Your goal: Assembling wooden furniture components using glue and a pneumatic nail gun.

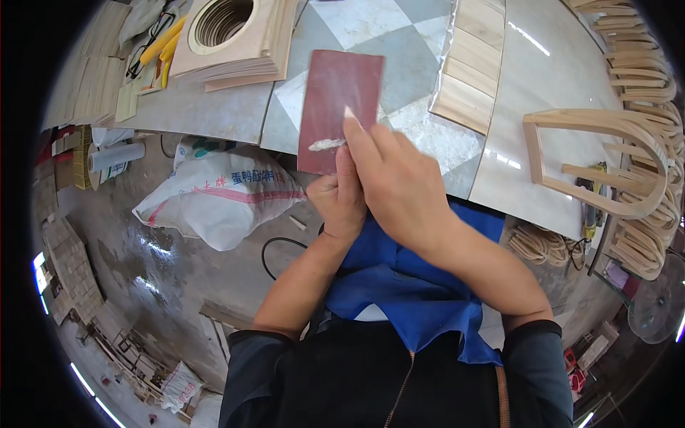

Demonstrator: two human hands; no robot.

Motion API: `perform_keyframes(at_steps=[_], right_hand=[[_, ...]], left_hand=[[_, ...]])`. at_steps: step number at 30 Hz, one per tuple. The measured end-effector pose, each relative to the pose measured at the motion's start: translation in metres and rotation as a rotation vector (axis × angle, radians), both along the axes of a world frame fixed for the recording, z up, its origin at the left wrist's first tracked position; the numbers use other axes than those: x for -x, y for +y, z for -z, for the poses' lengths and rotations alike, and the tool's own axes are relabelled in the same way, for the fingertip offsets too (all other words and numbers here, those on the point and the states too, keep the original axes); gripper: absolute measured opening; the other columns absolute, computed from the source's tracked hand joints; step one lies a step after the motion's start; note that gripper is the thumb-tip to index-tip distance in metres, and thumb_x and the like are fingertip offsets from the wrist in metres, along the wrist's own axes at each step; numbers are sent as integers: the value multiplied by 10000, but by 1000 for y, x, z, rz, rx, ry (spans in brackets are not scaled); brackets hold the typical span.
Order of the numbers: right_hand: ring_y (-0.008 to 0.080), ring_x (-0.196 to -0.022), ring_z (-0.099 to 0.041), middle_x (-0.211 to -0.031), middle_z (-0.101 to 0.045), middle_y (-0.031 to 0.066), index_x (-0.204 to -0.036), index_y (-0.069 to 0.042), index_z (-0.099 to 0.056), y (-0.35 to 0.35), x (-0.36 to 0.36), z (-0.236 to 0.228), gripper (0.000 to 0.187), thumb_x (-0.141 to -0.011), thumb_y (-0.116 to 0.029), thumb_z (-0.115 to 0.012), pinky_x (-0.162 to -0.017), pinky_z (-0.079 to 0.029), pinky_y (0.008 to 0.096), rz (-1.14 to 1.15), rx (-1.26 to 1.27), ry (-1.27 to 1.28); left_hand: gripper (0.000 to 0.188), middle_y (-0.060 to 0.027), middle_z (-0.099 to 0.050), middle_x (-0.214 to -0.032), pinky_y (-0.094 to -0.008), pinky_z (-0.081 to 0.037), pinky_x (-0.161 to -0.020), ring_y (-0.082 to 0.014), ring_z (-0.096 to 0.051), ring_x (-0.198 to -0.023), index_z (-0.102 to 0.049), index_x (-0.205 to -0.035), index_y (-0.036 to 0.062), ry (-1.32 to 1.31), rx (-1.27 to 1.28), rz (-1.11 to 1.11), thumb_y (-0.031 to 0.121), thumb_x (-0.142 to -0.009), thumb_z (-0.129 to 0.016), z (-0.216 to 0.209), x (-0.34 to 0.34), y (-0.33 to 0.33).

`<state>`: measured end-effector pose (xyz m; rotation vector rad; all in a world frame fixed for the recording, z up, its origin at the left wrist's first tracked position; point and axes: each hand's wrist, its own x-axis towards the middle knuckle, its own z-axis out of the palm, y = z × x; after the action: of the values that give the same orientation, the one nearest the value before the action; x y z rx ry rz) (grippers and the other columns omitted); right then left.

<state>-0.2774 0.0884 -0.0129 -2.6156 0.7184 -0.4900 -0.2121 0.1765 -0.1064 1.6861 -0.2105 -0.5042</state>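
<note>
A dark red rectangular sheet (339,89), perhaps sandpaper, is tilted over the near edge of the table, its surface smeared with pale dust. A small whitish streak of paste or powder (326,145) lies across its lower part. My left hand (341,203) grips the sheet's lower right corner, thumb on top and fingers curled. Over the same corner, my right hand (403,182) is closed with its fingers bent and the index finger pointing up the sheet. The index fingertip looks pale. Whatever the right fingers may hold is hidden under them.
Square wooden panels with round holes (275,53) are stacked at the far left, beside a yellow-handled tool (163,43). Joined wooden slats (467,71) lie right of centre. An arched wooden frame (531,146) and bent wood pieces (642,246) are at right. A white sack (232,217) sits below the table.
</note>
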Motion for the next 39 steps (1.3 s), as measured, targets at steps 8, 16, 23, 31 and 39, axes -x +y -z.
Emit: perform_keyframes(at_steps=[8,16,23,31,39], right_hand=[[223,-705,-597,-964,-692,117,-1350,-1,-693,-82,-75,-11,381,-1026,-200,-665,-687,-531,345,53,-329,-422],[126,-726,-582,-1005,-704,138,-1467,56,-542,-55,40,-26,425,-1097,-144,-608,-527,-447,180,62,-2050,-840],[130,-703,-594,-1003,-700,146,-1511,64,-462,-38,60,-25,472,-1109,-148,-591,-516,-458,189,-40,-2206,-951],[118,-648,-580,-980,-701,141,-1474,49,-513,-25,85,-26,449,-1100,-173,-624,-501,-448,190,-42,-2181,-884],[67,-583,-598,-970,-743,107,-1399,46,-620,-23,103,-25,433,-1058,-204,-717,-498,-487,150,-22,-2112,-927]], left_hand=[[656,-58,-577,-512,-244,-403,-447,-120,-499,-430,-666,-584,-3,173,-73,28,404,-1098,-644,-42,-4,1],[717,-27,-441,-469,-277,-445,-509,-142,-467,-433,-539,-527,101,281,64,-81,501,-1121,-562,-50,-44,11],[569,-16,-479,-561,-297,-490,-579,-145,-505,-516,-571,-666,85,-83,329,239,428,-1118,-613,-47,-17,46],[178,-54,-646,-897,-259,-514,-710,-130,-587,-723,-599,-994,41,35,403,504,101,-1002,-767,-137,17,-8],[156,-51,-649,-910,-247,-503,-746,-108,-586,-775,-613,-1064,40,198,366,600,115,-1025,-744,-146,31,-18]])
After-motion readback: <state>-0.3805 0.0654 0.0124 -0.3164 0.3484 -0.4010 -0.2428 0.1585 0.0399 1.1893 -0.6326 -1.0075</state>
